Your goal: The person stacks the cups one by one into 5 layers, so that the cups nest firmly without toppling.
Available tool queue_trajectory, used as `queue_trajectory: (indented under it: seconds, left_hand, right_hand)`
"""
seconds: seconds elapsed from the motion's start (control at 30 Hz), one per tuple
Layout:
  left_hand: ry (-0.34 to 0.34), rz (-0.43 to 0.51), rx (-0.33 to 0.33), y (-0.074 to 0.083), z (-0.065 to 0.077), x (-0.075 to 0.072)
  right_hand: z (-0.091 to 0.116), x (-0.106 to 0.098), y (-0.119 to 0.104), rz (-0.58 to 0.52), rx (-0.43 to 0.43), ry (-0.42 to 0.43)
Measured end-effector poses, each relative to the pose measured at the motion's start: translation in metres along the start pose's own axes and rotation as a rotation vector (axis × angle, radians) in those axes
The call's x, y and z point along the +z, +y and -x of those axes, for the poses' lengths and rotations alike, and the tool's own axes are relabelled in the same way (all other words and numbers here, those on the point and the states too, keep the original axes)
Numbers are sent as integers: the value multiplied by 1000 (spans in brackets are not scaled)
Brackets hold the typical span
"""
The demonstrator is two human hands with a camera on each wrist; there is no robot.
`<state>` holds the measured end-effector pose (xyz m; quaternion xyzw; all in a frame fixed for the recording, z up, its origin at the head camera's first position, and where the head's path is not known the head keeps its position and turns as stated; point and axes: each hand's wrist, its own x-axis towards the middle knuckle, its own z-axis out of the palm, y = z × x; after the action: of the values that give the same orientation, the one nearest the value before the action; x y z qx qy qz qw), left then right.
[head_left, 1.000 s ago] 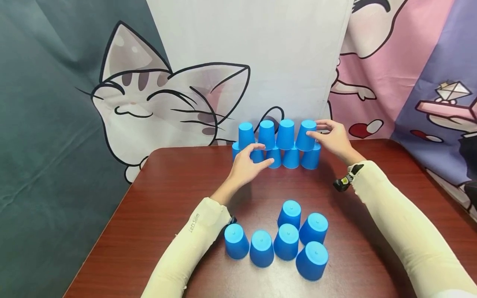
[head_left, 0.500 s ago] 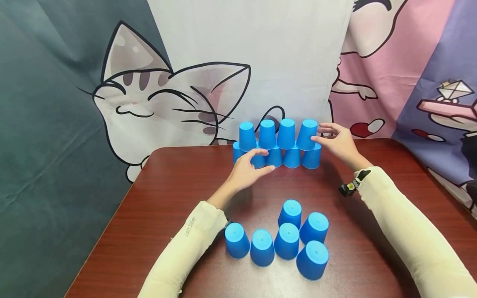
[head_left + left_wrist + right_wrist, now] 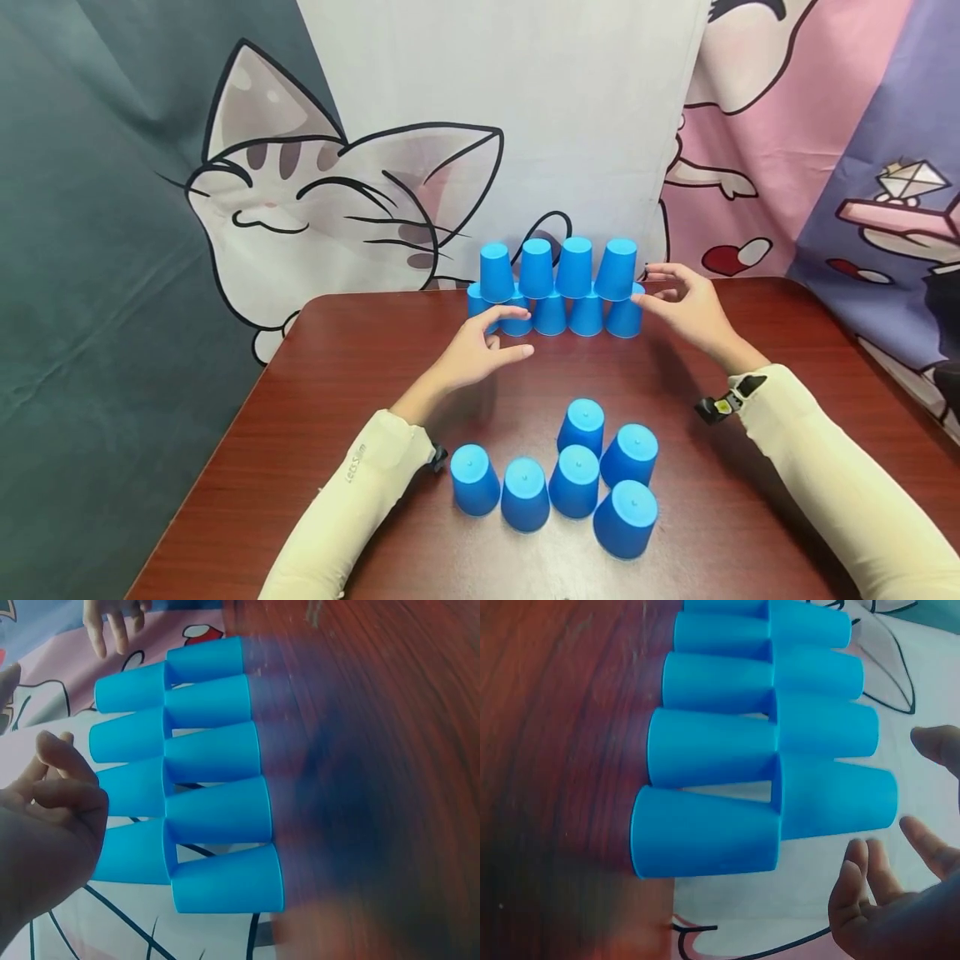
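A two-tier row of upside-down blue plastic cups stands at the table's far edge. Its upper tier ends at the right in a slightly tilted cup [image 3: 617, 271], with lower-tier cups [image 3: 550, 317] beneath. My right hand [image 3: 690, 312] is just right of that end cup, thumb and fingers spread, holding nothing. In the right wrist view a gap shows between its fingers [image 3: 881, 877] and the upper end cup [image 3: 840, 796]. My left hand [image 3: 472, 350] hovers before the row's left part with thumb and forefinger apart. The left wrist view shows this hand [image 3: 56, 817] overlapping the upper cups.
Several more upside-down cups [image 3: 576, 483] stand separately on the near part of the brown table [image 3: 300, 467]. A cloth backdrop [image 3: 585, 108] with cartoon prints hangs right behind the cup row.
My right hand has let go of the upper right cup and drawn back right and toward me. My left hand has shifted left and nearer. The cups stay in place.
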<state>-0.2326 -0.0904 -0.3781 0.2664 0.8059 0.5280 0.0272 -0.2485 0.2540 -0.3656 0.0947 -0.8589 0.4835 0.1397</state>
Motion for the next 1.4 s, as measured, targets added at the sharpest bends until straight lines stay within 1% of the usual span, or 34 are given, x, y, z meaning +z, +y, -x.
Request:
queue_trajectory:
  seconds: [0.13,0.23,0.43,0.53,0.7,0.87,1.03,1.1,1.17,1.27,1.3,1.4]
  left_hand:
    - [-46,21,26,-2,5,-6]
    - [-88,19,59,-4,9,-10]
    - [-205,21,120,-7,19,-15]
    - [-259,40,141,-9,23,-17]
    - [-363,56,151,-14,27,-20]
    - [-455,61,153,-18,31,-25]
    - [-533,105,157,-22,33,-30]
    - [-579,133,158,-23,34,-32]
    - [-639,158,155,-25,35,-33]
    - [-749,205,133,-28,38,-34]
    - [-785,213,127,-29,38,-34]
    - [-868,240,117,-32,39,-34]
  right_hand:
    - [10,2,-7,14,-24,-44]
    - [19,5,-11,29,-28,-81]
    - [37,8,-13,23,-61,-164]
    - [46,7,-13,-8,-55,-228]
    - [60,6,-14,-61,-30,-379]
    - [69,2,-11,-104,-103,-501]
    - [75,-4,-6,-178,-182,-605]
    - [76,-6,-3,-207,-223,-657]
    - [78,-8,-1,-233,-250,-725]
    - [80,-8,1,-281,-253,-839]
    - [81,-8,1,-293,-240,-872]
    - [82,-6,2,-317,-221,-934]
